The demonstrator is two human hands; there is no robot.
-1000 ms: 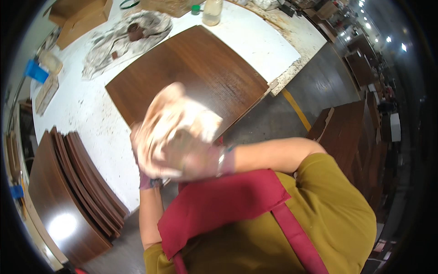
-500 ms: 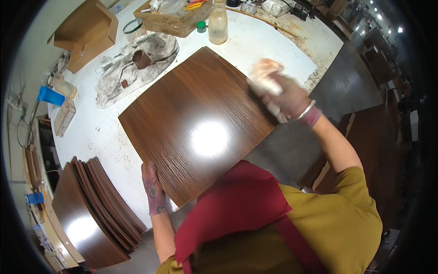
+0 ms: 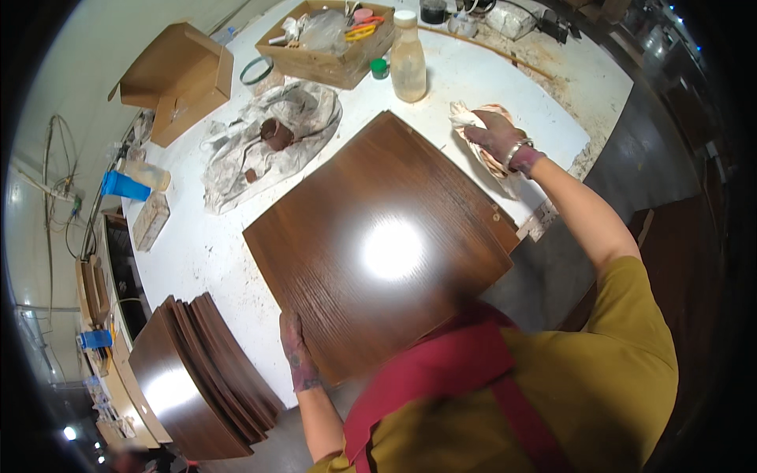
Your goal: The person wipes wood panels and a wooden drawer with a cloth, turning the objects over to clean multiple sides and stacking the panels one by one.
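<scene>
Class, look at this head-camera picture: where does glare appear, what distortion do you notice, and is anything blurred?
Head view: a bright white glare patch sits on the glossy brown panel, with a second reflection on the stacked panels. The fisheye lens bends the white table edges and leaves a dark rim round the frame. The left hand and right hand look fairly sharp.

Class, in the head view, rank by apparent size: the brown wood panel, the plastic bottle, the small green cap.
1. brown wood panel
2. plastic bottle
3. small green cap
The gaps are plain, so nearness to the camera changes nothing.
</scene>
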